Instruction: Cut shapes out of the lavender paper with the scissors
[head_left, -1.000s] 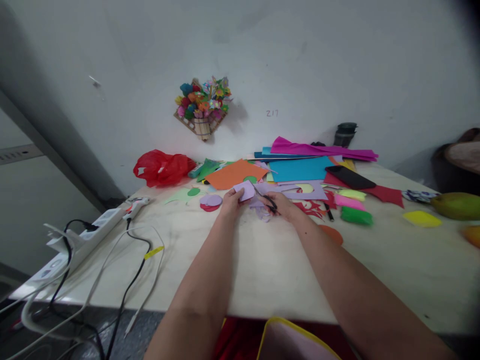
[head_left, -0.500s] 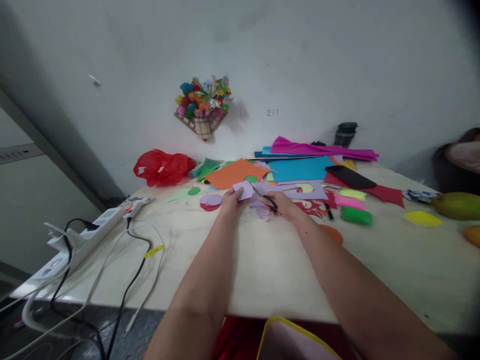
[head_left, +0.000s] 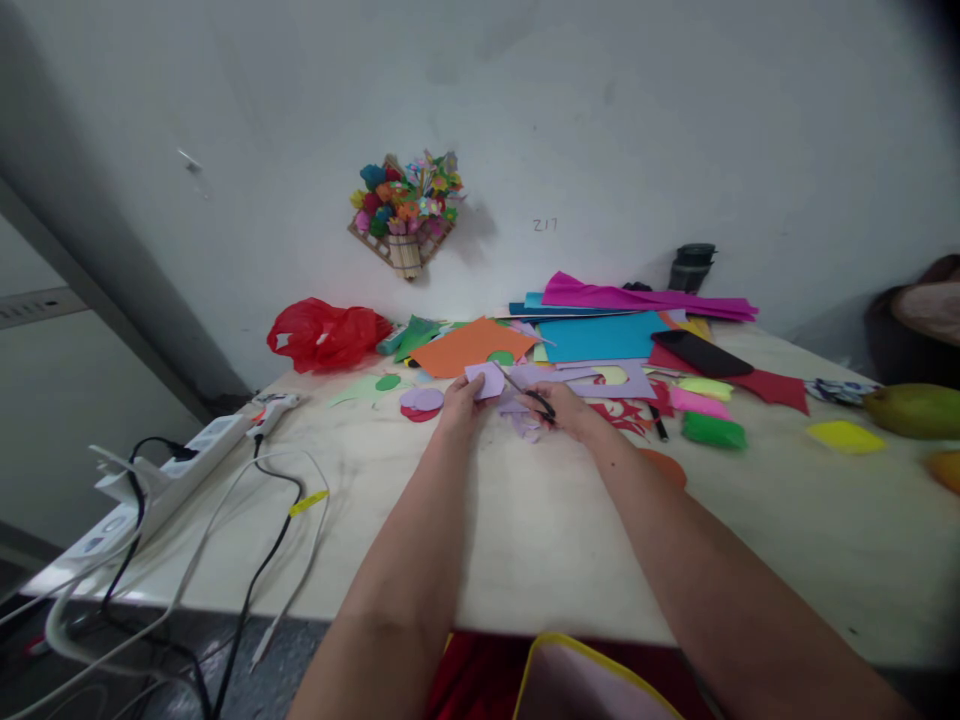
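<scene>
Between the thumb and fingers of my left hand [head_left: 461,402] is a small piece of light purple paper [head_left: 489,380]. My right hand [head_left: 564,408] is closed around the black handles of a pair of scissors [head_left: 538,402]. The blades point up and left, their tips at the right edge of the purple piece. Purple scraps [head_left: 526,428] lie on the table under my hands. Left of my left hand, light purple discs [head_left: 424,400] rest on a red one. A purple sheet with cut-out openings [head_left: 637,382] lies just beyond my right hand.
An orange sheet [head_left: 469,350] and a blue sheet [head_left: 596,338] lie behind my hands. To the right are a black phone [head_left: 701,352], soft coloured packets [head_left: 712,430] and a mango [head_left: 915,410]. A red plastic bag [head_left: 322,335] and a white power strip [head_left: 180,470] with cables occupy the left.
Almost nothing differs. Both hands stay in place with the purple piece and the scissors, apart from a very slight shift at the scissors.
</scene>
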